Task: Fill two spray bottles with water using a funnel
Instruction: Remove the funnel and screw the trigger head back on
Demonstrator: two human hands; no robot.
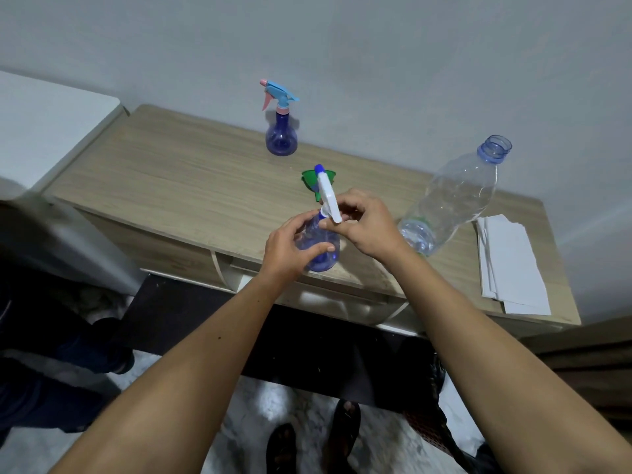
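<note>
A blue spray bottle (321, 258) with a white trigger head (329, 196) stands near the table's front edge. My left hand (290, 248) grips its round body. My right hand (362, 227) pinches the white trigger head at the bottle's neck. Behind the head lies a green funnel (309, 177), partly hidden. A second blue spray bottle (281, 136) with a blue and pink head stands upright at the back by the wall. A large clear water bottle (455, 196), uncapped, stands at the right with a little water at its bottom.
The wooden table (178, 179) has a drawer below its front edge. Several folded white paper sheets (509, 265) lie at the right end. A white appliance (44, 131) stands to the left. My sandalled feet (314, 436) are on the floor below.
</note>
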